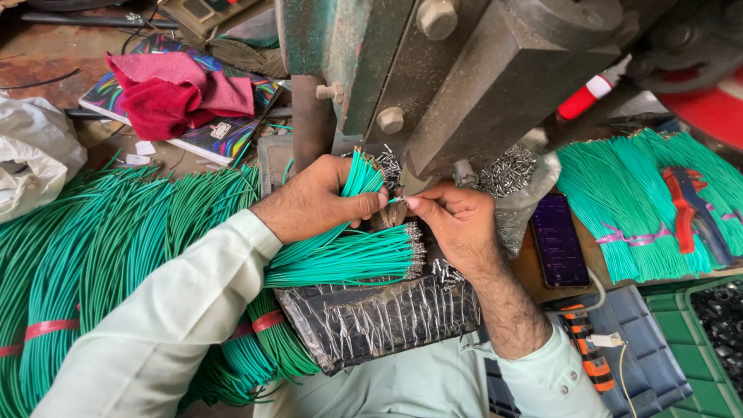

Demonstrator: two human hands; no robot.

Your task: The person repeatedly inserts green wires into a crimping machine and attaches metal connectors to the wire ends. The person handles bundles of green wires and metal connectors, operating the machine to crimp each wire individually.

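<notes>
- Left hand [313,203] grips a bunch of green wires [362,174], fanned upward; keep the bunch tight so only one wire feeds out.
- Single wire end [396,200] sits between both hands, under the press [464,77].
- Right hand [457,220] pinches that end, fingertips narrow; hold them clear of the die.

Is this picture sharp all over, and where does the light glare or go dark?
Head view: hands and green wires are sharp; glare glints on the black plastic wrap; the press block up close looks soft and shadowed; the edges bend slightly, as with a wide lens.
</notes>
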